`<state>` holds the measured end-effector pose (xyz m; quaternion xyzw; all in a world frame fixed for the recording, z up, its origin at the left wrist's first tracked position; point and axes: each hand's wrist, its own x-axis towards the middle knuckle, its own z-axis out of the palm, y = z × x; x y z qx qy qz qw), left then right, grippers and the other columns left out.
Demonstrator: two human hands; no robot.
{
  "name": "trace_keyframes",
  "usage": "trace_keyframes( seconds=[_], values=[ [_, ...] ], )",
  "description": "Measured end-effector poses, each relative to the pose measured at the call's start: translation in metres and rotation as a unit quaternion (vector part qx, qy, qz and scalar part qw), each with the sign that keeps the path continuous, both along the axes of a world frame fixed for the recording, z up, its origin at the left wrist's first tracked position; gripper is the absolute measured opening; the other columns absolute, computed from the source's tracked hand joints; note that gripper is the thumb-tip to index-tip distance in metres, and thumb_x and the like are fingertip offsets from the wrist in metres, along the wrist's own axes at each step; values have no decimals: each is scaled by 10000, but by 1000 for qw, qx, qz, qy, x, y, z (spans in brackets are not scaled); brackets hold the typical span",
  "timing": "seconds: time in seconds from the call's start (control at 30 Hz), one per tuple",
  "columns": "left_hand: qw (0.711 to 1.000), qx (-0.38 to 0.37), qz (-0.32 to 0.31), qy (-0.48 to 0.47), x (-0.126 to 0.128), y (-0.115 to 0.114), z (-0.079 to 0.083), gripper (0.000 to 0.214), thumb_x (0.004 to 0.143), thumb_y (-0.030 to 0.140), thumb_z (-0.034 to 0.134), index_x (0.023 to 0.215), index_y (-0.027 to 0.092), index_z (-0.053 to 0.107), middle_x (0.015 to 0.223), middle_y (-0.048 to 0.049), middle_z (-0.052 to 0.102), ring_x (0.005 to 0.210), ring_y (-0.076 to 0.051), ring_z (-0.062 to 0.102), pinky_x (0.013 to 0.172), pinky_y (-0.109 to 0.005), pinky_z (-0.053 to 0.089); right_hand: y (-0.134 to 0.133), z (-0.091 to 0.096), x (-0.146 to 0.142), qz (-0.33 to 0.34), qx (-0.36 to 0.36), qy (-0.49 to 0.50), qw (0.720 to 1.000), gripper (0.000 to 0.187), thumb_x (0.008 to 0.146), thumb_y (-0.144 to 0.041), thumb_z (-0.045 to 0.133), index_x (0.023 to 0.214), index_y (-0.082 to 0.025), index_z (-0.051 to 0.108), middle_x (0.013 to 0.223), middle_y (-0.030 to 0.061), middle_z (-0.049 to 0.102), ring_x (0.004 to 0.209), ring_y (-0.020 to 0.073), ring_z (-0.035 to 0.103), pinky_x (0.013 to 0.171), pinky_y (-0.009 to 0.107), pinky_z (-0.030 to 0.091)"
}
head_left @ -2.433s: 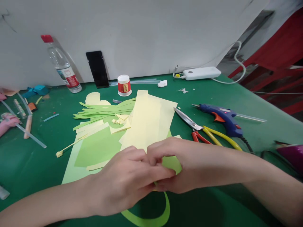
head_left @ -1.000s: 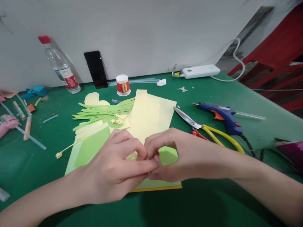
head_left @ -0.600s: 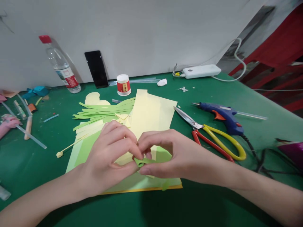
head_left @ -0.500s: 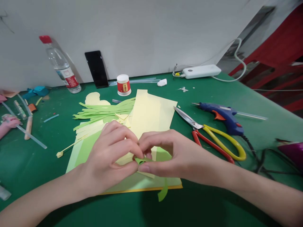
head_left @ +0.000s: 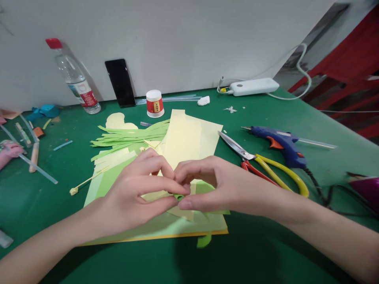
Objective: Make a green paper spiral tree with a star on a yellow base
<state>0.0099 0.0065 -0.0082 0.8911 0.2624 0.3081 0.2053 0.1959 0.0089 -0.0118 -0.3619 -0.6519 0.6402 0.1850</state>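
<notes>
Between the fingertips of both hands is a small rolled green paper strip [head_left: 179, 197], mostly covered by the fingers. My left hand [head_left: 145, 185] pinches it from the left with thumb and forefinger. My right hand [head_left: 207, 185] grips it from the right, its thumb just below the roll. Beneath the hands lie sheets of pale yellow paper [head_left: 192, 138] and green paper [head_left: 108, 185]. A curled green paper end [head_left: 204, 240] shows below the stack's front edge. Cut green paper strips [head_left: 130, 136] lie behind my left hand.
Scissors [head_left: 239, 150] with red and yellow handles and a blue glue gun [head_left: 281, 144] lie on the right. A paper cup [head_left: 154, 104], a phone [head_left: 121, 83] and a water bottle [head_left: 78, 83] stand at the back. A pink glue gun [head_left: 12, 152] is at the left.
The fingers have shifted slightly around the green roll, which now sits a little higher and further right. The loose green end below has changed its curl. The view has moved slightly.
</notes>
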Motion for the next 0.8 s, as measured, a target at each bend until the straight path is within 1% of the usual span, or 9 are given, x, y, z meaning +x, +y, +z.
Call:
trace_keyframes(
  seconds=[0.13, 0.27, 0.33, 0.43, 0.5, 0.57, 0.63, 0.7, 0.8],
  values=[
    [1000, 5, 23, -17, 0, 0, -2, 125, 727, 65, 656, 740, 190, 650, 671, 31, 513, 690, -99, 454, 628, -236, 396, -3, 0, -1, -5, 25, 1, 1000, 143, 685, -263, 683, 769, -166, 620, 771, -1, 569, 765, 121, 516, 691, 249, 417],
    [999, -15, 27, -14, -1, -2, -1, 153, 702, 25, 652, 700, 171, 608, 700, 31, 516, 720, -102, 446, 645, -236, 388, -5, -1, -3, -24, 23, 27, 999, 159, 700, -282, 677, 759, -146, 621, 750, 8, 578, 741, 117, 507, 678, 248, 413],
    [1000, -10, 22, -10, -1, -2, -1, 157, 703, 11, 646, 710, 165, 613, 704, 28, 512, 720, -102, 437, 644, -239, 378, -5, -1, -5, -33, 18, 37, 999, 158, 709, -284, 670, 742, -138, 620, 755, 13, 590, 743, 115, 505, 674, 243, 409],
    [1000, 0, -7, -12, -1, -1, -1, 78, 744, 86, 655, 755, 163, 648, 709, 20, 499, 704, -101, 426, 635, -244, 366, -5, -1, -4, -31, 16, 40, 999, 145, 714, -273, 663, 709, -139, 607, 726, 2, 582, 719, 104, 492, 661, 234, 397],
    [999, -24, -35, 6, -2, 0, 1, 50, 778, 125, 637, 806, 159, 660, 726, 13, 508, 712, -100, 432, 632, -238, 369, -5, -1, -3, -24, 12, 33, 999, 146, 717, -275, 652, 688, -143, 597, 708, -4, 573, 713, 105, 487, 651, 233, 390],
    [995, -60, -64, 39, -4, 1, 3, 92, 799, 98, 601, 839, 158, 658, 744, 6, 522, 741, -103, 440, 647, -229, 377, -3, -1, -1, -10, -6, 26, 1000, 137, 718, -273, 645, 692, -147, 599, 708, -6, 572, 715, 107, 489, 650, 234, 387],
    [993, -73, -72, 50, -6, 2, 5, 140, 801, 60, 577, 842, 168, 656, 746, 9, 522, 754, -104, 443, 662, -226, 380, -2, -2, 0, 5, -30, 26, 999, 122, 703, -261, 660, 715, -151, 608, 718, -8, 577, 718, 106, 494, 653, 233, 387],
    [996, -62, -57, 31, -6, 3, 4, 136, 784, 63, 601, 818, 182, 658, 721, 21, 511, 727, -100, 442, 649, -224, 377, -1, -4, -1, 2, -43, 31, 999, 128, 688, -253, 677, 736, -152, 615, 725, -8, 584, 718, 107, 502, 653, 233, 388],
    [999, -46, -13, 6, -4, 2, 0, 99, 737, 90, 664, 743, 188, 648, 671, 36, 505, 685, -98, 444, 621, -223, 373, -1, -5, -4, -21, -32, 39, 998, 142, 676, -253, 688, 736, -146, 617, 729, -4, 591, 715, 106, 502, 651, 230, 395]
  ],
)
